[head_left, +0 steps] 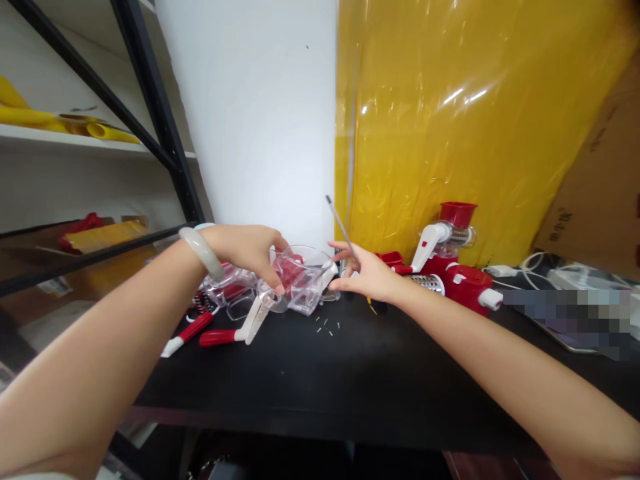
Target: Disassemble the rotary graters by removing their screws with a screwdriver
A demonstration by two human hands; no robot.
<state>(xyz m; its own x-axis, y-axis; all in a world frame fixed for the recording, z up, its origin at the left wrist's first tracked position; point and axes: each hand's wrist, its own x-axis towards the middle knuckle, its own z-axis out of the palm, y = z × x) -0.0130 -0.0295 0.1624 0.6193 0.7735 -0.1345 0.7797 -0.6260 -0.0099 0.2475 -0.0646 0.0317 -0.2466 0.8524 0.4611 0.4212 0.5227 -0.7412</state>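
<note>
My left hand (255,252) curls over a clear plastic housing (305,293), thumb and fingers gripping its left side. A white crank with a red handle (219,338) rests in front of that hand. My right hand (363,272) is just right of the housing, thumb and forefinger near a white piece (327,275) at its edge; contact is unclear. A thin metal rod with a dark tip (340,223), like a screwdriver shank, sticks up slantwise from its curled fingers. Several small pale slivers (327,327) lie on the black table (320,387) below.
At the right stands a red and white rotary grater (457,260) with a crank. More clear parts and another red handle (195,330) lie left. A tablet-like device (560,330), white cables (530,267) and a cardboard box (595,193) are far right. A black-framed shelf (155,100) borders the left.
</note>
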